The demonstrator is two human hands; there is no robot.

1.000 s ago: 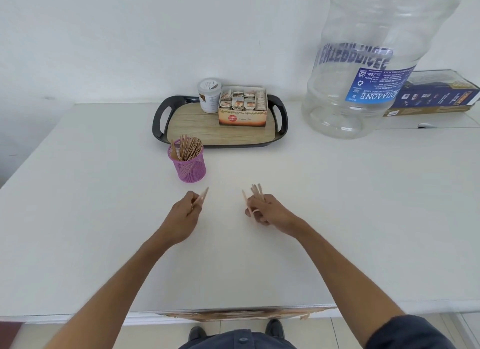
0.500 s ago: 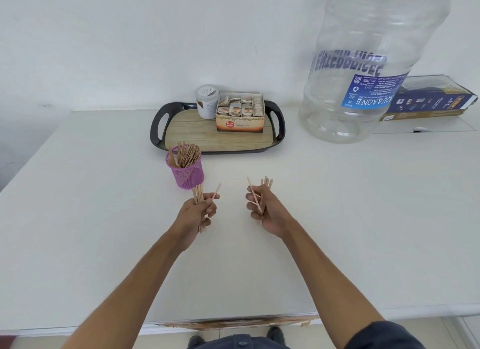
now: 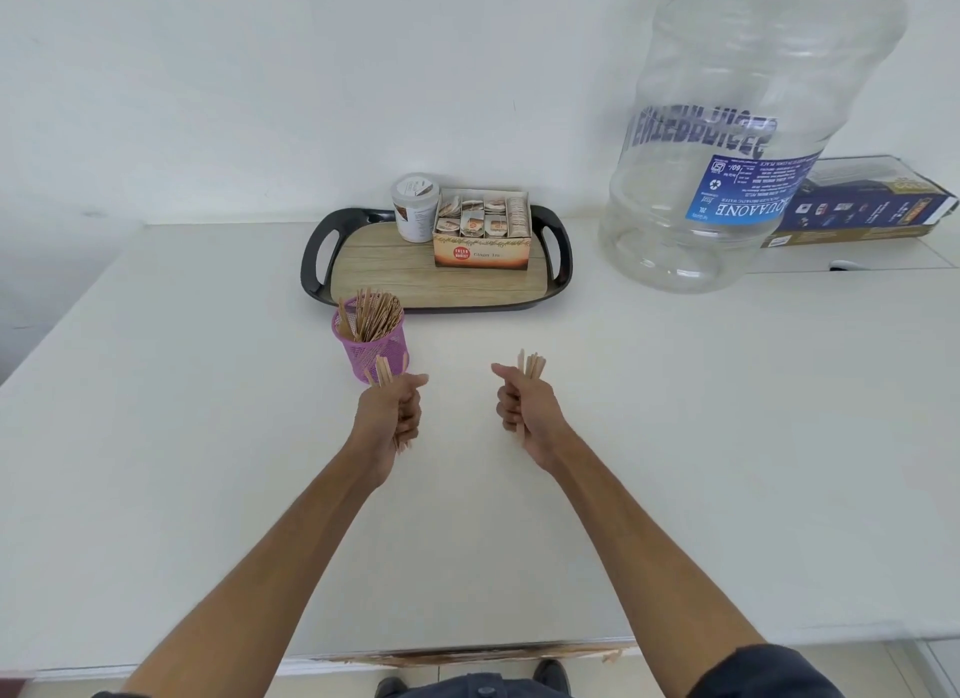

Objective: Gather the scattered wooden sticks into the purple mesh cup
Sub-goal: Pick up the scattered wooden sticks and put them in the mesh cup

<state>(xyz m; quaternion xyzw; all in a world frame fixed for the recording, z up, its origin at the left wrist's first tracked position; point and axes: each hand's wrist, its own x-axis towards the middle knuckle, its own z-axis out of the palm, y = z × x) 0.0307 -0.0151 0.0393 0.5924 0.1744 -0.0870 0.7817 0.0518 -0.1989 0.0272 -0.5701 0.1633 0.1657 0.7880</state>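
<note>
Two bundles of wooden sticks, one per hand: left bundle point(image 3: 383, 372) gripped in the left hand point(image 3: 390, 411), tips poking up just in front of the purple mesh cup point(image 3: 372, 345); right bundle point(image 3: 531, 365) gripped in the right hand point(image 3: 524, 406), well right of the cup. Both fists curled tight round the middle of the sticks, thumbs up and pointing inward, forearms reaching straight out over the white counter point(image 3: 675, 411). Cup already crowded with upright sticks point(image 3: 370, 313), standing just in front of the black tray point(image 3: 317, 261). No loose sticks visible on the counter. Probably very light, thin, stiff and smooth, so likely to slide or fan out of a slack fist; best held mid-length, squared up, lowered end-first into a gap. Cup probably light too, easily tipped by a sideways knock.
</note>
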